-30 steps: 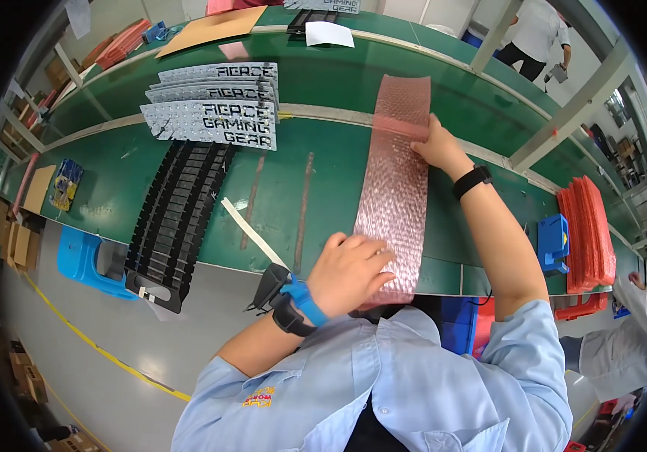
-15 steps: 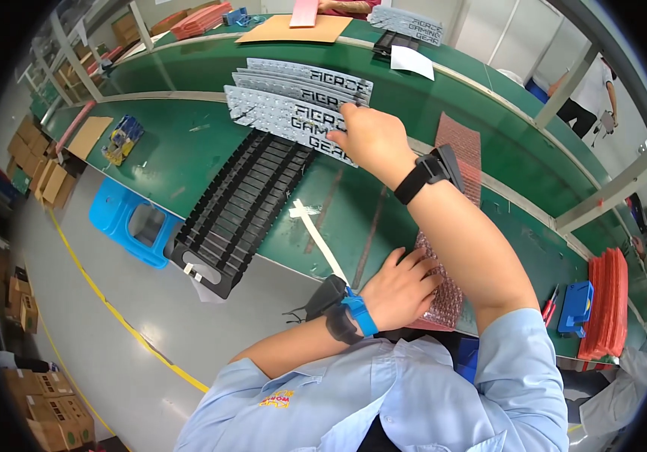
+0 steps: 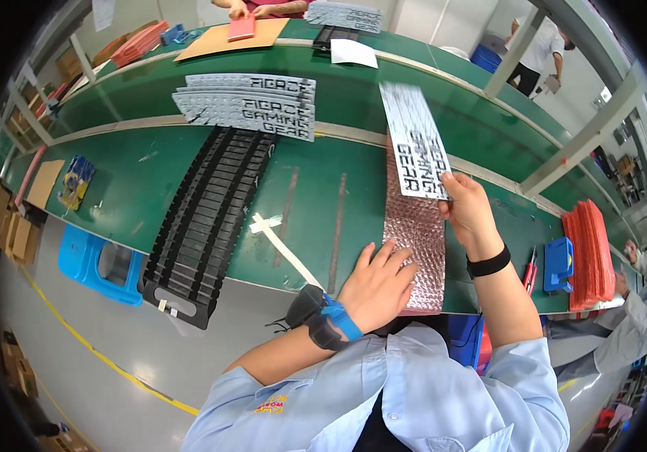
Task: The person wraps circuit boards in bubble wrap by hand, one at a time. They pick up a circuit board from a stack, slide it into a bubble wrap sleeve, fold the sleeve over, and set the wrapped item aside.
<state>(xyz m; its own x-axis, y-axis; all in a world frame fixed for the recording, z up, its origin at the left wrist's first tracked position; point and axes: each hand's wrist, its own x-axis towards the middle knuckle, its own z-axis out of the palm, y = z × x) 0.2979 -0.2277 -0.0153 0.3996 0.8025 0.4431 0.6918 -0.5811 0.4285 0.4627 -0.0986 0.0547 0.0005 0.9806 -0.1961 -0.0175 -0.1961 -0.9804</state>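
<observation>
My right hand (image 3: 468, 207) grips a thin silver-grey panel (image 3: 412, 124) with black lettering by its lower right corner. The panel is raised at a slant over a pinkish bubble-wrap strip (image 3: 416, 226) and hides the strip's far end. Flat on the near left edge of that wrap lies my left hand (image 3: 377, 288), fingers stretched and apart. To the left runs a long black slotted rack (image 3: 201, 207). Several similar panels (image 3: 244, 109) stand close together at its far end.
Along the right side of the green table (image 3: 308, 203) lie red-handled pliers (image 3: 530, 271), a blue tape dispenser (image 3: 559, 265) and stacked red bubble-wrap bags (image 3: 588, 256). A blue stool (image 3: 97, 267) stands left. Across the bench, a co-worker's hands (image 3: 252, 11) hold a pink piece over cardboard (image 3: 221, 44).
My right hand has taken one panel off the rack and brought it rightward over the bubble wrap. My left hand stays on the wrap. The view has shifted to the right.
</observation>
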